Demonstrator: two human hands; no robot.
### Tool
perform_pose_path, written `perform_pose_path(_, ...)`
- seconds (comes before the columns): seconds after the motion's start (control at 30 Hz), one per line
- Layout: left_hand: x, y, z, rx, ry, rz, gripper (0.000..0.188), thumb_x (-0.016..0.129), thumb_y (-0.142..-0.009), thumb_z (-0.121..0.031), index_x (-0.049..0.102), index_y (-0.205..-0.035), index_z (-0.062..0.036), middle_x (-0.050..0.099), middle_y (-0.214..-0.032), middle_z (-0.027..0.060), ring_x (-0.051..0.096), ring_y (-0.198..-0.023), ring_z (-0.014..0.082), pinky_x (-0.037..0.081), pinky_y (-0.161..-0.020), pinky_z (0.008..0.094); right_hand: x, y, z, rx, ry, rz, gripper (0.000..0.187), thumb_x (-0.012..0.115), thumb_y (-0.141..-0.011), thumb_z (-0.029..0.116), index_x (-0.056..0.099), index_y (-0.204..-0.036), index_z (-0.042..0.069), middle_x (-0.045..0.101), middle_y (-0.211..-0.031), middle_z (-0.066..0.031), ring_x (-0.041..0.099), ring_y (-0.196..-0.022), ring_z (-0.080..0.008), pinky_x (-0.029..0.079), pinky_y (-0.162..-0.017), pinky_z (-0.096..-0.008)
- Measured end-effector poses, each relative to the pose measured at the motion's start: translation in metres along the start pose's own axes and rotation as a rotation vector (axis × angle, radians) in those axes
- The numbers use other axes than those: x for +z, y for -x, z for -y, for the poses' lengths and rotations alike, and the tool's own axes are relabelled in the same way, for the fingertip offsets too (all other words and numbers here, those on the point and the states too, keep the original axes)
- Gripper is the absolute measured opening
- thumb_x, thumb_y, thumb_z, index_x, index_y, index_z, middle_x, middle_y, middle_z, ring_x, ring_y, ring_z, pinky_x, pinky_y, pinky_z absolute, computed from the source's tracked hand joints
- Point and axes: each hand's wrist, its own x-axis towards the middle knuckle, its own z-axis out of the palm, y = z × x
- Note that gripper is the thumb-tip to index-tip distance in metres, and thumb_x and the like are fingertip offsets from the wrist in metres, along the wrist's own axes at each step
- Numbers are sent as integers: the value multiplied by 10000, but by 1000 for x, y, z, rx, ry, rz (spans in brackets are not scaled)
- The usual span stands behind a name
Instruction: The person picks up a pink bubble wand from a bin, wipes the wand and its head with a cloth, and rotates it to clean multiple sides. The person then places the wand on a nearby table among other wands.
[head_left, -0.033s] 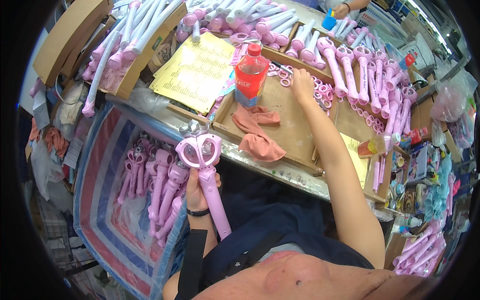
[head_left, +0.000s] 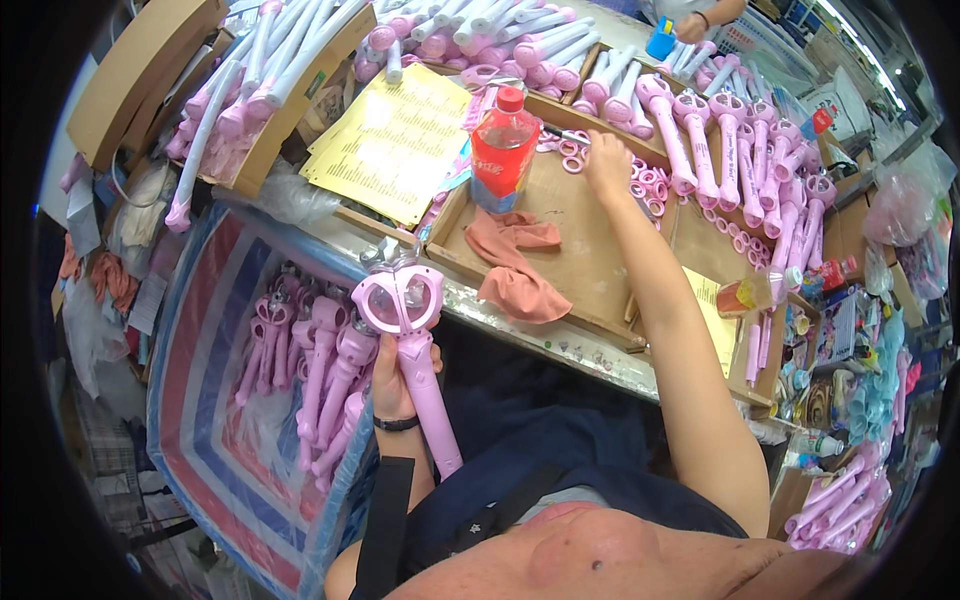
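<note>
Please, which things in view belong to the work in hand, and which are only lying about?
Seemingly part of the work:
pink wand, held in the left hand
small pink rings, beside the right hand
other wands, in the striped bag

Seemingly just lying about:
red-labelled bottle
salmon cloth
bottle of amber drink

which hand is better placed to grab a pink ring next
Probably the right hand: it is over the cardboard tray, close to the pink rings, though whether it holds something is unclear. The left hand grips a pink wand outside the tray, nearer the body.
</note>
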Motion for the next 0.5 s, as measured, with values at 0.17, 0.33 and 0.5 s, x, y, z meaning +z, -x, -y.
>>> perform_pose_path(0.17,5,-13,-2,79,-87,6,545,451,-939,-415,362,-1329,-45,513,-1239,181,548,-761,205,473,-619,300,-22,-1,14,70,-261,50,243,574,-808,128,602,-1039,56,590,-1010,-123,565,-948,-297,444,-797,-400)
perform_pose_path(0.33,17,-33,1,148,11,30,556,398,-941,-474,410,-1274,-28,513,-1240,151,535,-799,196,459,-674,312,-132,64,63,-1,-952,329,159,553,-861,106,609,-975,10,595,-851,-155,582,-781,-282,457,-692,-334)
perform_pose_path(0.5,46,-48,20,220,50,44,548,385,-946,-472,435,-1258,-25,536,-1219,152,571,-798,209,483,-667,313,-236,167,122,162,-1259,911,646,719,-769,206,414,-1310,28,590,-1088,-137,589,-990,-235,453,-884,-329)
